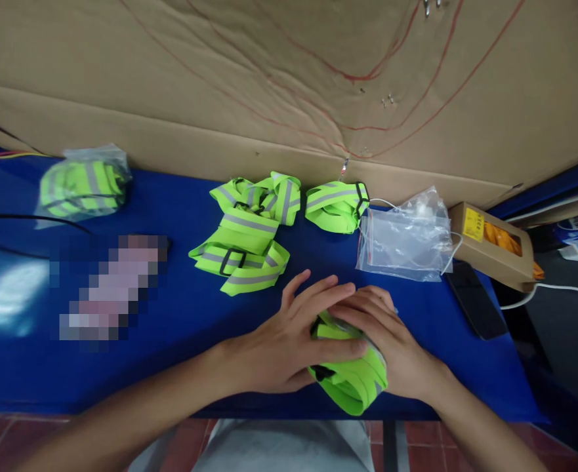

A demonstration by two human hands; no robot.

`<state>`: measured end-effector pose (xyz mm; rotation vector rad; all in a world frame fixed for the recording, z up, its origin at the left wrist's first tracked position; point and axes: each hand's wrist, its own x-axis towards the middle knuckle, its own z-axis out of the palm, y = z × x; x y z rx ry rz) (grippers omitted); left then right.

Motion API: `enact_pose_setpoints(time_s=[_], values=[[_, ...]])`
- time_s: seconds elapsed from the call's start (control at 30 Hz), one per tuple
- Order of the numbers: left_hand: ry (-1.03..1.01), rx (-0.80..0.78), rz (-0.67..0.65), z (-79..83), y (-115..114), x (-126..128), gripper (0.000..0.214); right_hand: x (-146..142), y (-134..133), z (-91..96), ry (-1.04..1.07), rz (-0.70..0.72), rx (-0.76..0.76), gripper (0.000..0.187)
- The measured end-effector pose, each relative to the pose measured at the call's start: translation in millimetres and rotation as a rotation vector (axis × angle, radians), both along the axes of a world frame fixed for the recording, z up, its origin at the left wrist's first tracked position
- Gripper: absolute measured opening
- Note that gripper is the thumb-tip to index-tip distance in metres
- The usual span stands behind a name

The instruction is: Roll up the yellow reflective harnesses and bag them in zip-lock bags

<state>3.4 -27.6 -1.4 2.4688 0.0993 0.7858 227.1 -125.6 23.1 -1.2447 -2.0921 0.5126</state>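
Near the table's front edge, a rolled bundle of neon-yellow reflective strap point(352, 383) with grey stripes and black buckles sits between my hands. My left hand point(289, 334) grips its left side, the thumb laid across the top and the other fingers stretched forward. From the right, my right hand point(397, 341) wraps round the bundle, with its fingers curled over the far side. Behind them lie a loosely folded reflective strap point(249, 226) and a neater strap roll point(335, 206). Clear plastic bags point(404, 236) lie to the right of that roll.
A bagged strap bundle point(84, 187) stands at the back left, with a blurred-out pinkish object point(116, 282) in front of it. On the right are a dark phone point(475, 301), an open cardboard box point(490, 246) and a white cable point(522, 301). Cardboard point(170, 144) walls the back.
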Motion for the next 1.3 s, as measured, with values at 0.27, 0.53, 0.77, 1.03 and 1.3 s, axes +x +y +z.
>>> enact_pose_setpoints(time_s=[0.27, 0.53, 0.77, 1.03, 1.3], values=[[0.033, -0.168, -0.167, 9.2, 4.8, 6.9, 0.065, -11.9, -2.1, 0.9, 0.296, 0.050, -0.200, 0.063], [-0.128, -0.106, -0.044, 10.9, 1.1, 8.4, 0.086, -16.4, -1.6, -4.9, 0.549, -0.243, -0.468, 0.056], [-0.015, -0.065, 0.008, 9.9, 2.3, 10.3, 0.094, -15.8, 1.1, -19.3, 0.792, -0.237, -0.675, 0.063], [0.035, -0.065, 0.006, 12.7, 0.0, 12.4, 0.076, -16.3, 5.2, -11.5, 0.734, -0.358, -0.633, 0.071], [0.054, -0.001, 0.045, 12.3, 8.4, 10.5, 0.052, -19.8, 9.8, -10.2, 0.676, -0.191, -0.695, 0.059]])
